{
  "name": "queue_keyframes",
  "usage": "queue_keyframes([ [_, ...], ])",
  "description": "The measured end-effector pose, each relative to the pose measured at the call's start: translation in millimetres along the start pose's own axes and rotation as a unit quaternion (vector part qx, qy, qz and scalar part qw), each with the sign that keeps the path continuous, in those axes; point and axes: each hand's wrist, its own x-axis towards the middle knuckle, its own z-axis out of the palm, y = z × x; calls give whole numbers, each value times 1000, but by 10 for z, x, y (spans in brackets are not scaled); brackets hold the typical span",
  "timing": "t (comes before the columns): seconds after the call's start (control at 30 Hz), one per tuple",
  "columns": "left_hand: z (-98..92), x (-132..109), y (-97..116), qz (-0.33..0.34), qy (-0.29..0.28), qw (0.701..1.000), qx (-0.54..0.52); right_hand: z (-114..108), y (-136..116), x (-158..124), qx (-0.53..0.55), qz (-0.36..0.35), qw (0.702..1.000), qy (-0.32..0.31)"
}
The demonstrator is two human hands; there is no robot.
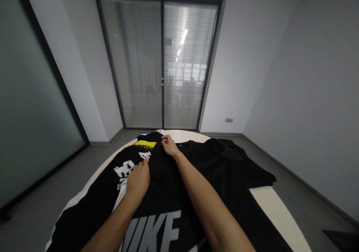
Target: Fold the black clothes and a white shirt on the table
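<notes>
A black T-shirt [213,181] with large grey "NIKE" lettering lies spread over the table, its neckline toward the far side. My left hand [138,181] is closed on the left edge of this T-shirt, fingers curled under or around the cloth. Farther away, my right hand [169,146] pinches the same T-shirt near its left shoulder. To the left lies another black garment [95,203] with a yellow patch and white lettering, partly under the T-shirt and my left hand. My right forearm crosses over the T-shirt and hides some of it.
The pale round-edged table [276,207] shows at the right and along the far rim. White cloth [81,196] edges the left side. Beyond stand a glass partition with blinds [134,65] and grey-white walls. A dark object [340,239] is at the lower right.
</notes>
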Motion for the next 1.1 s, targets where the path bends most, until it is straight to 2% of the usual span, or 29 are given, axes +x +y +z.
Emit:
queue_keyframes([
  [0.23,-18,61,-34,-39,-6,998,-45,197,-242,202,42,-73,996,-13],
  [0.4,-1,93,-56,-60,-29,997,-45,268,-214,200,-3,-31,999,-14],
  [0.5,2,97,-37,-68,-25,996,-51,215,-135,152,-28,3,1000,-6],
  [0.6,13,98,-37,-48,-22,998,-47,162,-112,130,-23,9,1000,17],
  [0.73,28,141,-116,-71,-39,994,-79,223,-227,171,27,-26,999,14],
  [0.9,41,214,-228,-95,-44,989,-108,345,-353,114,62,-103,992,-38],
  [1.0,56,226,-243,-101,-48,986,-121,316,-308,-29,-28,-99,994,-30],
  [1.1,66,221,-239,-103,-49,985,-131,258,-224,-192,-125,-21,992,14],
])
